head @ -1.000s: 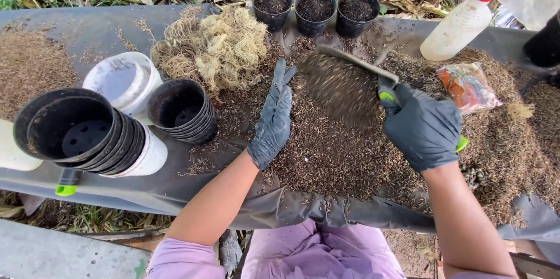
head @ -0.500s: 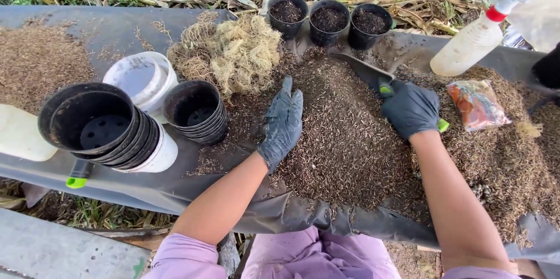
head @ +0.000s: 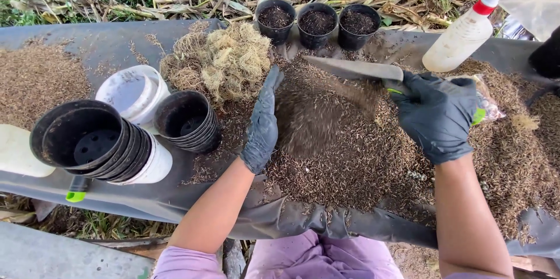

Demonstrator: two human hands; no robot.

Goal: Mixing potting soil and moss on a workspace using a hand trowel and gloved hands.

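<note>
Head view showed the mixing step under way: the gloved right hand [head: 440, 116], its grip wrapped around a green-handled trowel [head: 356, 69], tipped potting mix [head: 344, 139] onto the desk [head: 105, 46], while the left hand [head: 261, 124] stood flat and spread, edge-on against the heap. Next likely called for scooping again.

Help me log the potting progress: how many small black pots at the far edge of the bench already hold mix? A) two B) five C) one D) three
D: three small black pots stand in a row at the far edge, each filled with dark mix.
</note>
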